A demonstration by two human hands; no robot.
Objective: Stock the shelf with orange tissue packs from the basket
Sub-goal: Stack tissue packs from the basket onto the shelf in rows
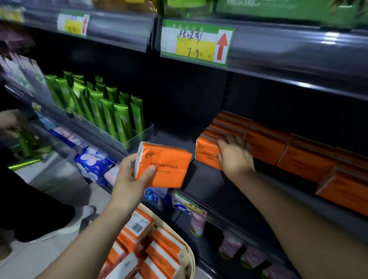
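Note:
My left hand grips an orange tissue pack marked COTTON TISSUE, held in the air just in front of the dark shelf. My right hand lies over the front of the leftmost orange pack standing on that shelf, fingers spread across its top edge. Further orange packs stand in rows to the right along the shelf. Below, the beige basket holds several more orange packs.
A clear tray of green tubes stands left of the orange rows, with a bare stretch of shelf between. A price tag hangs above. Another person's hand works at the left. Pink bottles fill the lower shelf.

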